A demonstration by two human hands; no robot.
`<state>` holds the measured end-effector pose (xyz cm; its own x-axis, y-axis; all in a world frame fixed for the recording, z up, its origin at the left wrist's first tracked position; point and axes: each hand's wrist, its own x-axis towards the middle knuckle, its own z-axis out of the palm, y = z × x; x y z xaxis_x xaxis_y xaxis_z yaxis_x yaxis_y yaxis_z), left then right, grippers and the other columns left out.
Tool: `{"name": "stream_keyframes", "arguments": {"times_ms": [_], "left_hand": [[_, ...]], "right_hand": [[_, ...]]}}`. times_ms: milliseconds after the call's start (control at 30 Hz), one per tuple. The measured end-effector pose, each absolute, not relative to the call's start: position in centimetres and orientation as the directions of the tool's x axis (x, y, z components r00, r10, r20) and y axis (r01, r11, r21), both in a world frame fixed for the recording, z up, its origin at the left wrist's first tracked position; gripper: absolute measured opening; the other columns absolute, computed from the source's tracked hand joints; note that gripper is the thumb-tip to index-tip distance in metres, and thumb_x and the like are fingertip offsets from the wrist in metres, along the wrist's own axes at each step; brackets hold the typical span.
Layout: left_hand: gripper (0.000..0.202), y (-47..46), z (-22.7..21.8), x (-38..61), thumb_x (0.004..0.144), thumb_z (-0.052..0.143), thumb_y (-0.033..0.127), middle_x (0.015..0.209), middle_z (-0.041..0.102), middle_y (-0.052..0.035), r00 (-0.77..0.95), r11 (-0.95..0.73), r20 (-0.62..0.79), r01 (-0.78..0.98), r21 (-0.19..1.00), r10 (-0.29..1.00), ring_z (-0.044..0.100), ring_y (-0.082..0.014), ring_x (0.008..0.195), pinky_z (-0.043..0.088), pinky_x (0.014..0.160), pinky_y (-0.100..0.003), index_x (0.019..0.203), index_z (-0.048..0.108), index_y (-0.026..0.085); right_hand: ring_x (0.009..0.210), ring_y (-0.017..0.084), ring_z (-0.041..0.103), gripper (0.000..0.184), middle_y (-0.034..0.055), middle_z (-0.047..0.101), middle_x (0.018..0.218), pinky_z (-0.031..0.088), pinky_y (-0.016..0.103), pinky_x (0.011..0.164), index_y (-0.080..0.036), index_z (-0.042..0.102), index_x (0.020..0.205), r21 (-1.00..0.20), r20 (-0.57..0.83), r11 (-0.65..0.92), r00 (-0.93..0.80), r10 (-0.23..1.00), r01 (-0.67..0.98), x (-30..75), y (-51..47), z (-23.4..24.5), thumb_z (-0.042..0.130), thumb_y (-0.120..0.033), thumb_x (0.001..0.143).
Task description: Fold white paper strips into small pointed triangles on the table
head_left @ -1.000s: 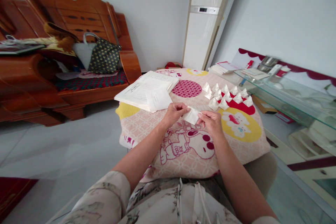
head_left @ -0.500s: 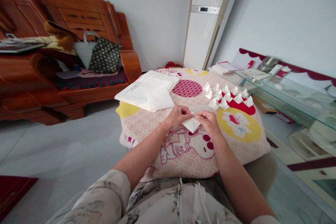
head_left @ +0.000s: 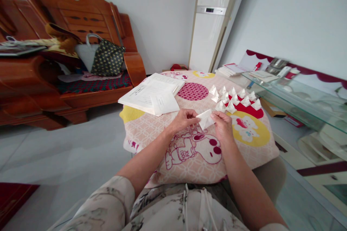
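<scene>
A small folded piece of white paper (head_left: 206, 120) is held up between my two hands, over the cloth-covered round table. My left hand (head_left: 185, 120) pinches its left corner between thumb and fingers. On the other side, my right hand (head_left: 222, 122) grips the upper right edge, thumb and fingertips closed on it. Beyond my right hand, several folded white paper boats (head_left: 231, 106) stand in rows on the tablecloth. A stack of printed paper sheets (head_left: 138, 95) lies to the left, with a smaller white sheet (head_left: 165, 103) on top.
The pink patterned tablecloth (head_left: 187, 169) covers the table. On the right stands a glass-topped cabinet (head_left: 306, 104) with cups and papers. To the left is a wooden sofa (head_left: 94, 3) holding a dark patterned bag (head_left: 108, 57). A white air conditioner (head_left: 207, 36) stands behind.
The folded paper has turned from a downward-pointing diamond to a tilted, flatter shape. My right hand has shifted right and slightly away from my left, which stays nearly in place.
</scene>
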<state>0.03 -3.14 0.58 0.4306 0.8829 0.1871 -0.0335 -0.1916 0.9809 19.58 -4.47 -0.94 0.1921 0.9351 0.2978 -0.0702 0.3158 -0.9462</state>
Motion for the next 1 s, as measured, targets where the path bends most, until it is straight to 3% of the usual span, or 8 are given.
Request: {"name": "stream_keyframes", "arguments": {"times_ms": [267,500,733,1000], "left_hand": [[0.039,-2.9,0.2,0.1,0.074,0.080,0.046,0.052,0.057,0.0007,0.414,-0.206,0.209,-0.053,0.977,0.886,0.049,-0.0069,0.045,0.035,0.044,-0.018,0.067,0.062,0.012],[0.039,-2.7,0.0,0.1,0.072,0.080,0.044,0.051,0.055,0.0014,0.370,-0.184,0.197,-0.071,0.980,0.908,0.045,-0.0059,0.044,0.032,0.044,-0.020,0.059,0.061,0.012],[0.041,-2.6,0.1,0.2,0.073,0.079,0.050,0.059,0.065,-0.0026,0.431,-0.081,0.078,-0.012,0.997,0.899,0.057,-0.0092,0.047,0.041,0.046,-0.020,0.068,0.066,0.011],[0.044,-2.6,-0.2,0.5,0.070,0.082,0.049,0.050,0.060,-0.0009,0.462,-0.047,0.064,-0.048,0.998,0.884,0.052,-0.0071,0.043,0.038,0.043,-0.018,0.060,0.065,0.011]], "right_hand": [[0.060,0.013,0.048,0.013,-0.0018,0.057,0.064,0.040,0.027,0.059,-0.019,0.070,0.068,-0.939,0.299,0.323,0.185,0.936,-0.120,19.4,-4.7,-0.6,0.074,-0.031,0.070],[0.059,0.014,0.049,0.015,-0.0020,0.057,0.061,0.042,0.028,0.060,-0.019,0.069,0.067,-0.941,0.316,0.334,0.209,0.926,-0.059,19.1,-4.7,-0.7,0.073,-0.033,0.069],[0.057,0.013,0.049,0.014,-0.0024,0.057,0.059,0.041,0.027,0.058,-0.019,0.068,0.063,-0.943,0.283,0.317,0.254,0.925,-0.105,18.7,-4.7,-0.4,0.074,-0.031,0.067],[0.055,0.013,0.047,0.015,-0.0020,0.057,0.058,0.040,0.027,0.054,-0.019,0.068,0.062,-0.955,0.221,0.257,0.222,0.950,-0.149,18.5,-4.8,-0.6,0.074,-0.032,0.065]]}}
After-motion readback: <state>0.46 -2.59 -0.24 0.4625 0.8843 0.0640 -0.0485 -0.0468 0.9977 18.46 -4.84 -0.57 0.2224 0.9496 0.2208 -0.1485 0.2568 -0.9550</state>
